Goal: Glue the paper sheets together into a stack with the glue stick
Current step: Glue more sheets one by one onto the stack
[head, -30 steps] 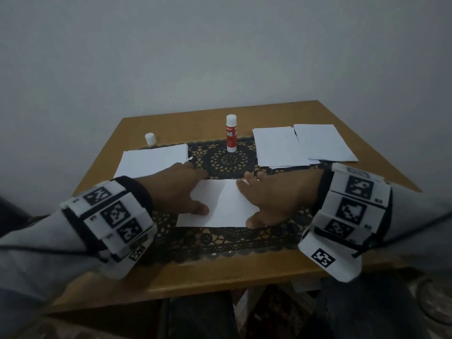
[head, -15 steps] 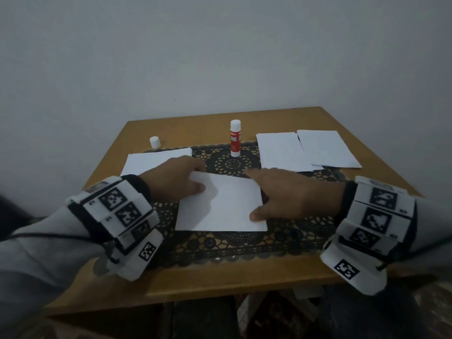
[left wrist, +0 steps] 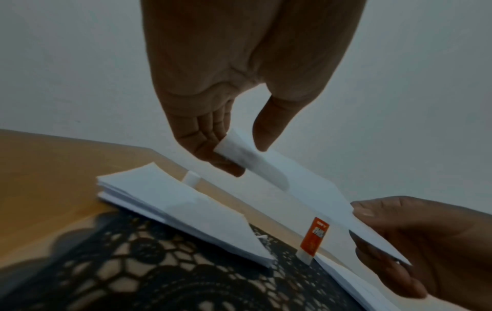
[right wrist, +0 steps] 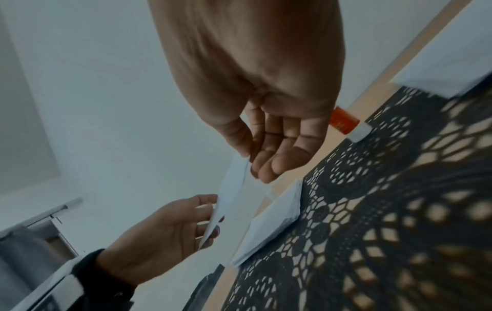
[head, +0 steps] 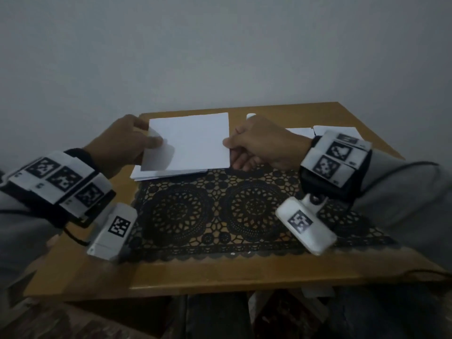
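Observation:
A white paper sheet hangs in the air over the back left of the table, held at both side edges. My left hand pinches its left edge, where the corner curls over. My right hand pinches the right edge between thumb and fingers. Just below the sheet lies a stack of paper sheets, also seen in the left wrist view. The red and white glue stick stands upright on the mat's far edge, mostly hidden behind my right hand in the head view.
A black lace mat covers the middle of the wooden table. More loose sheets lie at the back right. A small white cap stands beyond the stack. A grey wall rises right behind the table.
Both hands were pressing the sheet flat on the mat. They have since pinched its edges, lifted it and carried it back and left over the stack.

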Available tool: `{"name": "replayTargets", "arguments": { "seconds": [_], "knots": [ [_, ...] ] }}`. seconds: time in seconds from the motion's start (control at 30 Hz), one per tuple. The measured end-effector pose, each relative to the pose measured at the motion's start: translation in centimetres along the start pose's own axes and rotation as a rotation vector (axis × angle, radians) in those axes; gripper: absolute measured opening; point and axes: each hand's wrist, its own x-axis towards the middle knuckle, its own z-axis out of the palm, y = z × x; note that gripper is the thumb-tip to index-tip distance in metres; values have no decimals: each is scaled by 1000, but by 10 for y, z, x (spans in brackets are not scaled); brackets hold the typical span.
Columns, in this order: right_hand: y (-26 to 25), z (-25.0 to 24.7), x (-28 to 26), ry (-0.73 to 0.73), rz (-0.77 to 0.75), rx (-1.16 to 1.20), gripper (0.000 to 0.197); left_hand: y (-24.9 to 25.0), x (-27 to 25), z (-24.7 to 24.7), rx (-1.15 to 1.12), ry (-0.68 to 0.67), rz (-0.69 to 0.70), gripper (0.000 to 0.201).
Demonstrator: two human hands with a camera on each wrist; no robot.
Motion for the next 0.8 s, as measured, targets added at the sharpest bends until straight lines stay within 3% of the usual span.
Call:
{"name": "replayTargets", "arguments": {
  "seconds": [0.13,0.27,0.5,0.67,0.8],
  "knots": [
    [-6,20,32,-10,55,-119,17,-23,6,-12,129,76,-3,56],
    [-6,34,66,-33,97,-293,20,-32,15,-17,428,104,112,23],
    [3,47,89,-21,83,-524,23,-43,27,-19,592,-81,76,26],
    [4,44,82,16,-27,-630,25,-44,22,-20,596,-173,8,37],
    [-1,45,63,-136,-207,-878,64,-44,18,-25,678,-234,7,46]
  ]
}}
